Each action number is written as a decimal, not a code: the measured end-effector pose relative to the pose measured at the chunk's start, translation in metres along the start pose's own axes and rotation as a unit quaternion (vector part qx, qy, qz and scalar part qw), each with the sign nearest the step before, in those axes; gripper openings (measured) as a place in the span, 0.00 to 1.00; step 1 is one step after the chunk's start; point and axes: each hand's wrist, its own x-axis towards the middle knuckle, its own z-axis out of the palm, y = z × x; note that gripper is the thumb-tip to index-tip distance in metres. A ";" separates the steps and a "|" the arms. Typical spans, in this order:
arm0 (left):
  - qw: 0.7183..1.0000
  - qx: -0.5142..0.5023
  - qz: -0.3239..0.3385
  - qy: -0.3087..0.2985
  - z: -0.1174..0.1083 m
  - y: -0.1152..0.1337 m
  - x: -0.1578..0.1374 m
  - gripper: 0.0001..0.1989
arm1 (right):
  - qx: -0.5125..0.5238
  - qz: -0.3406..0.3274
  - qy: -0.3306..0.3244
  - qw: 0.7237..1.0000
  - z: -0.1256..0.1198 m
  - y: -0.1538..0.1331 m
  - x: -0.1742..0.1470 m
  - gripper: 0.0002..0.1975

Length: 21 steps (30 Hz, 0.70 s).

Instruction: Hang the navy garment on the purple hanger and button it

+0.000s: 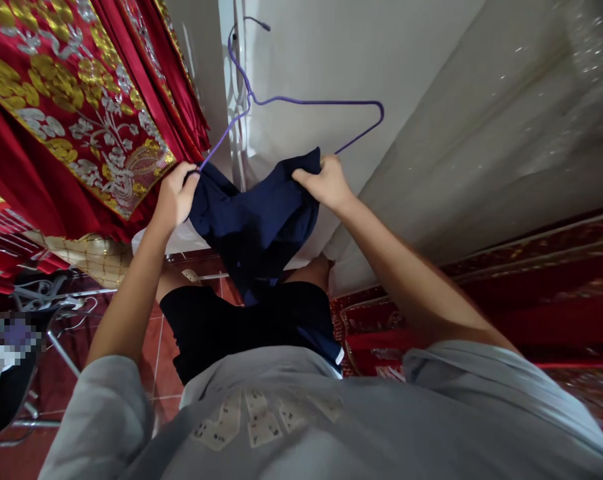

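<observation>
A dark navy garment hangs between my two hands in front of my waist; its exact kind is unclear. My left hand pinches its left edge, right where the lower left end of a purple wire hanger meets the cloth. My right hand grips the garment's upper right edge, thumb over the fabric. The hanger rises above the cloth, its hook at the top and its right shoulder bare. Behind my right hand, the lower right part of the hanger wire disappears from sight.
Red cloth with gold and silver embroidery hangs at the left. A pale wall stands ahead, with translucent sheeting at the right. A metal-framed chair is at the lower left, on red floor tiles. Red patterned fabric lies at the right.
</observation>
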 end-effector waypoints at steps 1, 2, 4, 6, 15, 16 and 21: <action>1.000 -0.016 0.009 0.009 0.005 0.005 0.011 0.10 | -0.001 -0.004 -0.010 1.000 0.002 -0.001 -0.004 0.15; 0.999 -0.029 0.017 0.018 0.009 0.010 0.020 0.10 | -0.005 -0.015 -0.018 1.000 0.002 -0.002 -0.008 0.13; 0.998 -0.044 0.024 0.028 0.012 0.015 0.032 0.12 | -0.025 -0.053 -0.014 0.998 -0.004 -0.005 -0.012 0.07; 0.998 -0.047 0.019 0.031 0.009 0.013 0.036 0.13 | -0.054 -0.093 0.028 0.994 -0.020 -0.006 -0.010 0.12; 0.990 -0.112 -0.057 -0.062 -0.026 -0.006 0.048 0.09 | -0.072 -0.051 -0.038 0.995 -0.082 0.017 0.044 0.12; 0.989 -0.116 -0.066 -0.071 -0.028 -0.007 0.050 0.09 | -0.068 -0.048 -0.035 0.996 -0.083 0.015 0.045 0.11; 0.996 -0.064 -0.009 -0.056 -0.036 -0.014 0.054 0.11 | -0.013 -0.023 -0.037 0.999 -0.084 -0.002 0.038 0.12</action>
